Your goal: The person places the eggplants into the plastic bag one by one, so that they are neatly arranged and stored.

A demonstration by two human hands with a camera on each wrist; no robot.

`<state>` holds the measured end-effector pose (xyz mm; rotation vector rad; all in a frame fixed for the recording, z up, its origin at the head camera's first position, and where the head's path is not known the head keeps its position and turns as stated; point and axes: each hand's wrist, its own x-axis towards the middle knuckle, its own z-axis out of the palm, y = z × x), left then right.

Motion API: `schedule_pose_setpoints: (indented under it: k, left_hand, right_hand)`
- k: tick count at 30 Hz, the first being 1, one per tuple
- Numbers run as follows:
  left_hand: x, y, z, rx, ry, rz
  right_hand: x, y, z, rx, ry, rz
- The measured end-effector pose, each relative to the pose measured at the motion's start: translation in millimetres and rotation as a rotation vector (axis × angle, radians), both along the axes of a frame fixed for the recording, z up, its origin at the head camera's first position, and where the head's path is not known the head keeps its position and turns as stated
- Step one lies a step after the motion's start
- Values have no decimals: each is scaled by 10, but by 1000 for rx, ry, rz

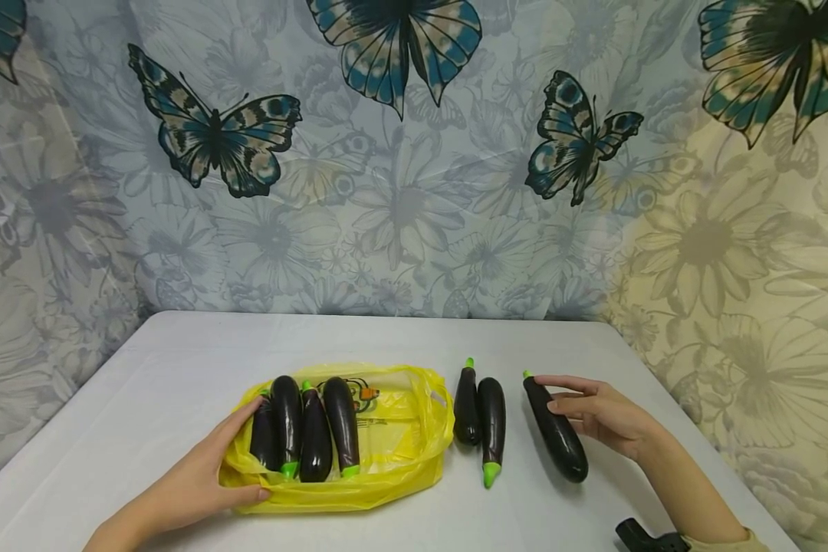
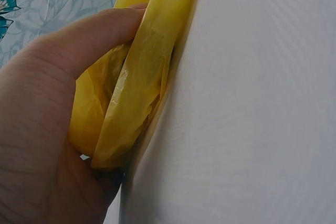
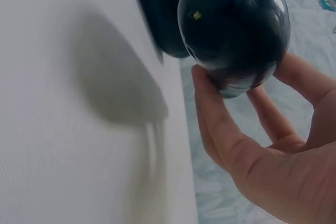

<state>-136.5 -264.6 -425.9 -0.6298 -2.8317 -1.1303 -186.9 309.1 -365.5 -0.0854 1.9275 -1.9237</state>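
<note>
Left hand (image 1: pixel 196 483), lower left of the head view, enters from the bottom edge with thumb (image 1: pixel 244 496) and fingers (image 1: pixel 234 424) parted in a C-shaped hold; the far side is partly hidden, so the exact finger bend is uncertain. Right hand (image 1: pixel 610 418), lower right, points leftward, digits (image 1: pixel 573 382) spread and bent in a grasp; right forearm (image 1: pixel 693 491) slants toward the lower right corner.

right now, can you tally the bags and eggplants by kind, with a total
Yellow plastic bag: 1
Eggplants: 7 (4 in the bag, 2 beside it, 1 in the right hand)
Total: 8
</note>
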Motion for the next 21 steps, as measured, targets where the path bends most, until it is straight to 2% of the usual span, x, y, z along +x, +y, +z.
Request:
schedule_pose_setpoints:
  k: [7, 21]
  left_hand:
    - [-7, -1, -3, -6, -22, 10]
    - [3, 0, -9, 0, 1, -6]
  right_hand:
    - [19, -74, 35, -59, 4, 2]
    - [52, -154, 49, -145, -12, 7]
